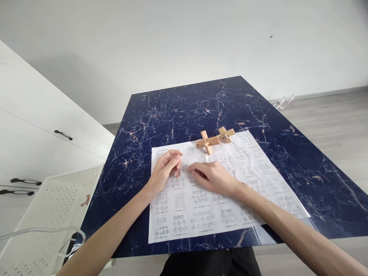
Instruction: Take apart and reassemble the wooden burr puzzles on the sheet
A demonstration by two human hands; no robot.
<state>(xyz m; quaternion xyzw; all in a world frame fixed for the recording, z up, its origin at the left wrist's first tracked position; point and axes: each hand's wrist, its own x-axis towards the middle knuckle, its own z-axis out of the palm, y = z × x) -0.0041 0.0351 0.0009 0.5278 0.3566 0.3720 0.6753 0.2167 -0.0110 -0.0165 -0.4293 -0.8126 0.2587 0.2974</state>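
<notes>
A large white printed sheet (184, 203) with rows of small diagrams lies on the blue marbled table. My left hand (165, 170) is over its left part, fingers loosely bent and a little apart, with nothing seen in them. Just right of it, my right hand (214, 177) rests on the sheet, palm down, fingers relaxed and bent, and no object shows in it. Beyond my right hand, at the sheet's far edge, sit two light wooden interlocking puzzles: a cross-shaped burr puzzle (207, 142) and a second burr puzzle (225, 135), close against each other. Neither hand touches them.
The blue table (178, 111) has its far edge near a white wall. To the left stand a white cabinet (43, 126) and a perforated white basket (57, 207) with a small wooden piece (85, 200) in it. A white cable (43, 230) crosses the lower left.
</notes>
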